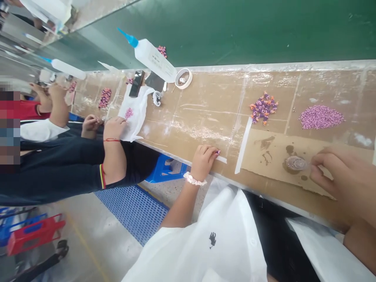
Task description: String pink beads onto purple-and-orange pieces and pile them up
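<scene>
My left hand (202, 160), a white scrunchie on its wrist, rests at the table's near edge with its fingers closed in a pinch on a small purple piece (217, 152). My right hand (343, 176) lies curled on a stained cardboard sheet (264, 160). Its fingertips are pressed together beside a small round glue-stained dish (295, 163); I cannot make out what they hold. A heap of purple-and-orange pieces (263, 106) and a heap of pink beads (320, 116) lie farther back on the table.
A co-worker's hand (114, 127) rests on a white plastic bag (135, 111) further along. A squeeze bottle (152, 56), a tape roll (183, 78) and a phone (136, 83) stand beside a green belt (235, 27). A blue stool (164, 168) is below the table edge.
</scene>
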The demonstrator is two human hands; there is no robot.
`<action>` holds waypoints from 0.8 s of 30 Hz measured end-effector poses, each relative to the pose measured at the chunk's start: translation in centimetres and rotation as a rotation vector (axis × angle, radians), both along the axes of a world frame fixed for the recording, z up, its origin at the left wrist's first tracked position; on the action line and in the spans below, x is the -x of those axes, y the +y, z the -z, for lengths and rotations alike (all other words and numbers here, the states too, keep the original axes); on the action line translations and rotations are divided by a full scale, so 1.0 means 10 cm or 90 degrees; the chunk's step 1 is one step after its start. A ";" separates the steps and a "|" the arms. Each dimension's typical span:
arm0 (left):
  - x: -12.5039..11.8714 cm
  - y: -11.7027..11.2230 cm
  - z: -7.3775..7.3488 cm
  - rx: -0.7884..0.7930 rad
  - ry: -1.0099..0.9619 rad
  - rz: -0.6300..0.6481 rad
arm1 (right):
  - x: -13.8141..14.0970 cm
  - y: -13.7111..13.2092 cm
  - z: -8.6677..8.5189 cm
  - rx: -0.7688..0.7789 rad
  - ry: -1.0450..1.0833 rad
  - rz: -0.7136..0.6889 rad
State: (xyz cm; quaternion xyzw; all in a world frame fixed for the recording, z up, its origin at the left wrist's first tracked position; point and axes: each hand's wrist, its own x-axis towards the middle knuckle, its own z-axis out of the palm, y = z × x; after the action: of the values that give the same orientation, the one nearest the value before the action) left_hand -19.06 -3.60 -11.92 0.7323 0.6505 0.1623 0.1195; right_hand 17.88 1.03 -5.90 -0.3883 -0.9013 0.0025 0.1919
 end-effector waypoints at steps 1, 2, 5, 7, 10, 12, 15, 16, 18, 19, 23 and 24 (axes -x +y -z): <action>-0.01 0.02 0.04 -0.004 -0.005 0.003 | 0.01 0.00 -0.01 0.009 0.004 -0.004; -0.02 0.05 0.06 -0.006 -0.012 0.003 | 0.02 0.01 -0.02 0.017 0.008 -0.006; -0.06 0.13 0.07 -0.014 -0.043 0.000 | 0.02 0.01 -0.04 0.036 0.041 -0.005; -0.13 0.18 0.00 -0.018 -0.080 0.001 | 0.02 0.01 -0.06 0.061 0.084 -0.013; -0.37 0.22 -0.20 0.001 -0.172 0.021 | 0.03 0.00 -0.12 0.122 0.187 -0.054; -0.61 0.25 -0.35 0.085 -0.366 0.050 | 0.07 -0.02 -0.17 0.170 0.259 -0.066; -1.03 0.28 -0.54 0.271 -0.731 0.076 | 0.16 -0.06 -0.23 0.258 0.390 -0.079; -1.15 0.29 -0.58 0.329 -0.806 0.080 | 0.20 -0.07 -0.23 0.289 0.444 -0.090; -1.37 0.31 -0.62 0.438 -0.902 0.083 | 0.28 -0.10 -0.21 0.348 0.549 -0.114; -1.46 0.32 -0.63 0.482 -0.934 0.084 | 0.31 -0.11 -0.20 0.378 0.591 -0.121; -1.67 0.36 -0.65 0.544 -1.044 0.053 | 0.38 -0.14 -0.16 0.472 0.697 -0.145; -1.69 0.36 -0.67 0.543 -1.072 0.040 | 0.38 -0.15 -0.15 0.472 0.713 -0.146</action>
State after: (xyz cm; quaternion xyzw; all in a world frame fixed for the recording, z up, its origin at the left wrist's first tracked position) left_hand -2.12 -0.01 -5.26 0.2860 0.3350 0.3827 0.8121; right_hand 14.06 -0.43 -4.40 -0.2709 -0.6412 0.5320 0.4822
